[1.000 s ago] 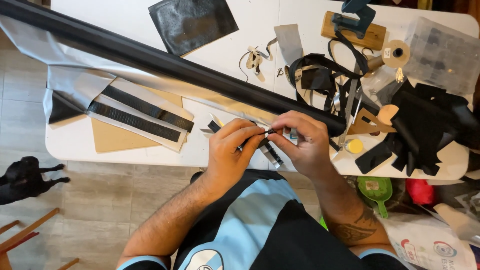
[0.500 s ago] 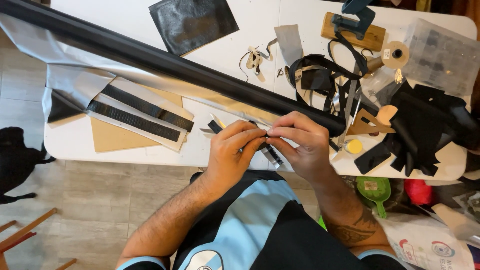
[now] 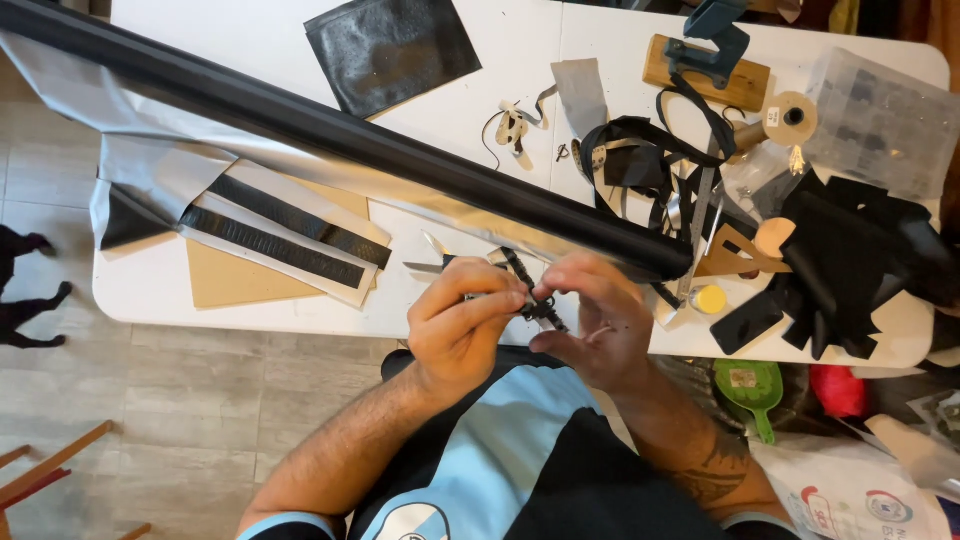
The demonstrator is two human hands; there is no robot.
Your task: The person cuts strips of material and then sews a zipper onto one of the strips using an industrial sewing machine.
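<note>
Both hands on a small black strap piece

I see my left hand (image 3: 462, 322) and right hand (image 3: 592, 322) together, pinching a narrow black strap piece (image 3: 532, 298) just below the long black roll (image 3: 340, 135).

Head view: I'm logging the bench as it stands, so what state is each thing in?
Left hand: closed, pinching a small dark piece.
Right hand: fingers curled at the same piece.
Small dark piece: held between both hands, above the table edge.
Black roll: rolled up, lying diagonally across the white table.
Scissors: lying flat.
Black leather sheet: lying flat.
</note>
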